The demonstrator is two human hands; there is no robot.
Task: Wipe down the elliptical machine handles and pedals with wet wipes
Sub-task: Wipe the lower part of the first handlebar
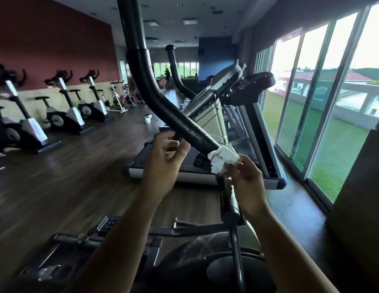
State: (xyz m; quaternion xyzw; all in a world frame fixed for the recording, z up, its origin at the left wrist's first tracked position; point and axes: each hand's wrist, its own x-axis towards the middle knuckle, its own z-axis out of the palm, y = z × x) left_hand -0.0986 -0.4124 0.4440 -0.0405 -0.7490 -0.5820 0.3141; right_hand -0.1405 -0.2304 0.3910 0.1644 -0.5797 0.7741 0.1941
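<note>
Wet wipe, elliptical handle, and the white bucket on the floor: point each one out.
wet wipe [223, 158], head view, middle of the crumpled white wad.
elliptical handle [161, 102], head view, foam grip at mid-length.
white bucket [147, 118], head view, its side wall.

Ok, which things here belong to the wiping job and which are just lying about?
Job:
wipe, bunched in the right hand
near handle
far handle
pedal
left hand, empty

Lying about:
treadmill
exercise bikes
bucket
</note>
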